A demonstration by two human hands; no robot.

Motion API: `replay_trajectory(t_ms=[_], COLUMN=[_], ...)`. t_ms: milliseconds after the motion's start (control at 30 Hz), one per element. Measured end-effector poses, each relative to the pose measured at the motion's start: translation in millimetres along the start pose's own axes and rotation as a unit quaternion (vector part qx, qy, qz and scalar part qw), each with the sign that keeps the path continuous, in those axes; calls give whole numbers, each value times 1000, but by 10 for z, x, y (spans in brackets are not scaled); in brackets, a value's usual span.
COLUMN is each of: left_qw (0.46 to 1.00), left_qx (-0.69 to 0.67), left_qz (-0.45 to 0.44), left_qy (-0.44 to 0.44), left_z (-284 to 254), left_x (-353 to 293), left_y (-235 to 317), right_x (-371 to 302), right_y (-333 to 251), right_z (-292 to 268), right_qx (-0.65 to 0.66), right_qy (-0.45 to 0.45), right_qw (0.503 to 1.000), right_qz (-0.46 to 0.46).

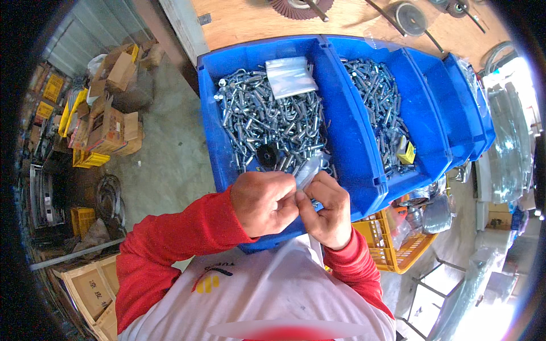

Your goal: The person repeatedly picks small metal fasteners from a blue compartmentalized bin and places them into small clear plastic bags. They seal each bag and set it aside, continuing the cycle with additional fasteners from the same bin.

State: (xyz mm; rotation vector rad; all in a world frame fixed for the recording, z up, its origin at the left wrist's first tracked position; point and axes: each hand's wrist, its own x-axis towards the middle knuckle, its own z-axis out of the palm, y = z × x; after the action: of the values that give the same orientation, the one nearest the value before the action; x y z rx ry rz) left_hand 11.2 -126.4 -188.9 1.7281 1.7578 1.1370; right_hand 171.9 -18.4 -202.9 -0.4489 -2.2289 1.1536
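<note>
Both hands meet over the front of a blue plastic bin [212, 145]. My left hand [264, 202] is closed, its fingers pinching one side of a small clear plastic bag [309, 172]. The fingers of my right hand [329, 207] are closed too, gripping the bag's other side. Small metal hooks and pins [267, 122] lie heaped in the bin below the hands. On the heap rests a stack of flat clear plastic bags [290, 77], and a round black part [265, 154] sits nearer to me. The fingers hide whatever the bag holds.
To the right, another blue bin [424, 165] holds more metal pins and a yellow box [406, 152]. A yellow crate [392, 256] stands below it. Wire tools and discs lie on the wooden board [352, 20] behind. Cardboard boxes [105, 128] stand on the left floor.
</note>
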Motion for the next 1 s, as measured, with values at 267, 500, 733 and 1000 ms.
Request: replay_trajectory(t_ms=[267, 500, 733, 1000], left_qw=[964, 975, 996, 992], left_qx=[226, 190, 50, 81], left_qz=[123, 79, 36, 69], left_qy=[68, 82, 65, 67], left_z=[-275, -233, -300, -230], left_x=[148, 495, 707, 697], left_y=[-146, -256, -718, -771], right_x=[31, 142, 59, -23], right_y=[79, 58, 323, 714], right_z=[162, 246, 73, 286], right_qx=[-43, -30, -151, -356], right_qy=[149, 229, -2, -242], right_qw=[986, 972, 985, 902], right_qz=[62, 51, 87, 43])
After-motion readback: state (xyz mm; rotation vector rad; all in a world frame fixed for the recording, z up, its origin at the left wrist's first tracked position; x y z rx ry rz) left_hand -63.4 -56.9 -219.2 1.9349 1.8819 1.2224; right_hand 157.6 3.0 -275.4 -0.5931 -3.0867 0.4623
